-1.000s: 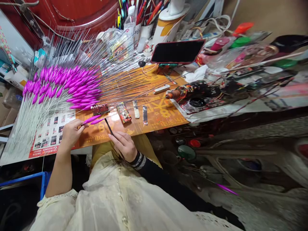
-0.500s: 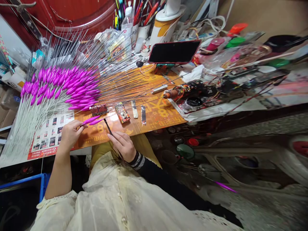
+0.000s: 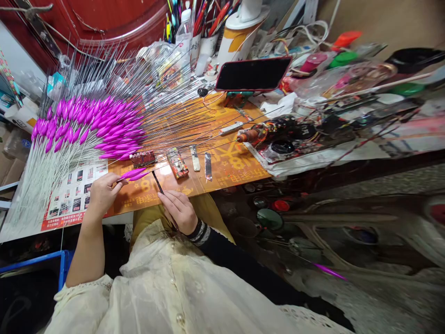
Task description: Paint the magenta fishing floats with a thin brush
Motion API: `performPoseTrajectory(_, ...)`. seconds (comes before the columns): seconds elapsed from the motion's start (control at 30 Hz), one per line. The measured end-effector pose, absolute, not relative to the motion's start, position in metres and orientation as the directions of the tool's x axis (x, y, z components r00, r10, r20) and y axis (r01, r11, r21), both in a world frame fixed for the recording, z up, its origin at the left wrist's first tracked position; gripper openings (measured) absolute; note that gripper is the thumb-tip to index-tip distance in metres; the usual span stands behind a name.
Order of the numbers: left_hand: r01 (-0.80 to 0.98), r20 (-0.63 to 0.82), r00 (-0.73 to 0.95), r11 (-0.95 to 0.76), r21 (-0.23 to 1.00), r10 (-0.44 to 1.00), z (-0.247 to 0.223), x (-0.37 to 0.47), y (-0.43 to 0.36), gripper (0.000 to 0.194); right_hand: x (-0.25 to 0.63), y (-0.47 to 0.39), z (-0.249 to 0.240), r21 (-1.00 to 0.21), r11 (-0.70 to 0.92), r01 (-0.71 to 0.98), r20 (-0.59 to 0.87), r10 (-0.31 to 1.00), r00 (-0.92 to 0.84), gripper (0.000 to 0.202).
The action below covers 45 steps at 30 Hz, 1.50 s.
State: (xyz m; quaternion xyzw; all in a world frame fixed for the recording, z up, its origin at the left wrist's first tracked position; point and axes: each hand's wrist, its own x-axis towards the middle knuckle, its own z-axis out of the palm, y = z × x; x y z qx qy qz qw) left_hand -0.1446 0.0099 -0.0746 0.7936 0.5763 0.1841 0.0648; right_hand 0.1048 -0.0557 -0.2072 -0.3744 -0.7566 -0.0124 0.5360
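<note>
My left hand is closed, with thumb and fingers pinching the thin stems of two purple fishing floats that lie almost side by side. Their long dark stems slant up to the right over the table. Between the fingers of my right hand is a thin dark paintbrush, its tip pointing up and left, close to the floats' right ends. Whether the tip touches a float I cannot tell. Beyond my left hand lie many more purple fishing floats, pale stems toward me and dark stems away.
On the orange tabletop are a dark red block, a paint-spotted small box and two small strips. A phone stands behind them. Paint-stained tools crowd the right side. A blue crate is at lower left.
The whole view has shifted very slightly. Both hands keep the same grips, and the floats and paintbrush stay nearly where they were.
</note>
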Motion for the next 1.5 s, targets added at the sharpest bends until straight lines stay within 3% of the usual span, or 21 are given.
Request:
performPoseTrajectory(0.33, 0.883, 0.279, 0.307, -0.381, 0.272, 0.91, -0.054, -0.15, 0.001, 0.024, 0.115, -0.057, -0.213, -0.331, 0.787, 0.52, 0.858, 0.48, -0.181, 0.059)
performPoseTrajectory(0.53, 0.958, 0.487, 0.203, -0.276, 0.083, 0.849, -0.033, -0.174, 0.004, 0.032, 0.119, -0.058, -0.207, -0.314, 0.812, 0.492, 0.87, 0.453, -0.194, 0.058)
performPoseTrajectory(0.77, 0.985, 0.589, 0.013, -0.112, 0.132, 0.808, -0.033, -0.218, 0.041, 0.03, 0.12, -0.058, -0.21, -0.291, 0.831, 0.475, 0.88, 0.428, -0.208, 0.065)
performPoseTrajectory(0.93, 0.977, 0.531, -0.198, 0.12, 0.178, 0.824, -0.034, -0.253, 0.075, 0.017, 0.12, -0.058, -0.216, -0.311, 0.839, 0.446, 0.876, 0.435, -0.207, 0.061)
performPoseTrajectory(1.13, 0.958, 0.458, -0.286, 0.242, 0.152, 0.842, -0.046, -0.264, 0.092, 0.014, 0.12, -0.058, -0.213, -0.301, 0.838, 0.454, 0.877, 0.43, -0.212, 0.062)
performPoseTrajectory(1.37, 0.971, 0.558, -0.23, 0.152, 0.183, 0.797, -0.035, -0.264, 0.064, 0.018, 0.12, -0.056, -0.205, -0.31, 0.846, 0.434, 0.881, 0.427, -0.203, 0.062)
performPoseTrajectory(1.5, 0.962, 0.592, -0.09, -0.085, 0.261, 0.801, -0.026, -0.238, 0.029, 0.023, 0.121, -0.056, -0.201, -0.341, 0.856, 0.389, 0.892, 0.426, -0.154, 0.058)
